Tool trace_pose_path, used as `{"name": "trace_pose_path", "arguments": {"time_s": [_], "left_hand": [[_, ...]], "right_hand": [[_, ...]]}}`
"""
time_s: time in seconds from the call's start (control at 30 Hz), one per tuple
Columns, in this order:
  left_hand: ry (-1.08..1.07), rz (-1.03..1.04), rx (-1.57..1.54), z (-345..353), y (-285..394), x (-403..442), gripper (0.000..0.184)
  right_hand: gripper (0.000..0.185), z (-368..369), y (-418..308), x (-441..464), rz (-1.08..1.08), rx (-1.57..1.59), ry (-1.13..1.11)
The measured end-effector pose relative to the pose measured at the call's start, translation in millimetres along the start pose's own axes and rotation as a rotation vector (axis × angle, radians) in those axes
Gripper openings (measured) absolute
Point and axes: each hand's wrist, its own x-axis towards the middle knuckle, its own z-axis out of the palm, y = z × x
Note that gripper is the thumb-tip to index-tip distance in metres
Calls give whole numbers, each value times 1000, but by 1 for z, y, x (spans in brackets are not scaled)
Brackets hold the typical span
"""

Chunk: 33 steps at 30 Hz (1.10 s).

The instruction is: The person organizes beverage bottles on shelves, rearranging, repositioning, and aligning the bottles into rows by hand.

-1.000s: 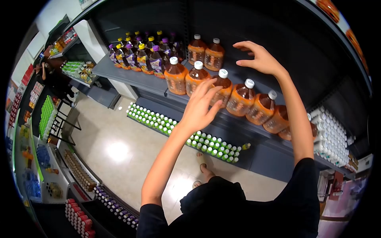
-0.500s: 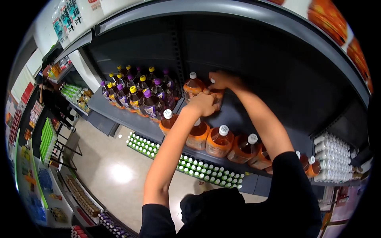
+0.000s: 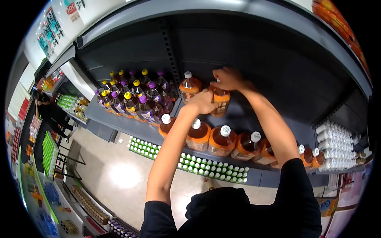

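Observation:
My right hand closes from above round the white cap and neck of a large bottle of orange-brown drink. Against that bottle's left side my left hand is pressed, its fingers bent on the upper body. The bottle stands upright on the dark shelf, its shoulder partly covered by the hands. Just left of it, at the back, is a similar bottle with a white cap. Along the shelf's front edge runs a row of the same orange-labelled bottles, partly hidden by my forearms.
Dark bottles with purple and yellow caps are grouped on the left of the shelf. White bottles are stacked at the right end. Green-labelled bottles line a lower level. A person in dark clothes stands far left.
The view has shifted slightly. The held bottle stands a little farther from the back-left bottle, and more of its front shows. Both hands remain on it.

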Motion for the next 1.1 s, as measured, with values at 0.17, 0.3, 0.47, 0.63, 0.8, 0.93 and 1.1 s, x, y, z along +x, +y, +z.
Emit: {"name": "trace_pose_path", "arguments": {"time_s": [0.17,0.3,0.47,0.63,0.8,0.93,1.1], "left_hand": [[279,114,3,-14,45,-40,75],[433,183,-38,-22,92,-69,87],[803,470,70,-25,129,-116,82],[896,674,-91,-8,159,-186,111],[805,875,-302,83,171,-264,105],[335,696,-884,190,199,-365,118],[-576,141,-1440,259,231,-444,115]], "right_hand": [[33,-40,-14,-37,-25,-17,254],[26,-76,-46,-82,74,-53,635],[19,-95,-71,-159,-182,-38,1271],[20,-119,-137,-290,-200,86,1452],[23,-94,-201,-422,-305,113,1315],[29,-54,-245,-506,-56,319,989],[22,73,-239,-619,894,1190,870]]}}
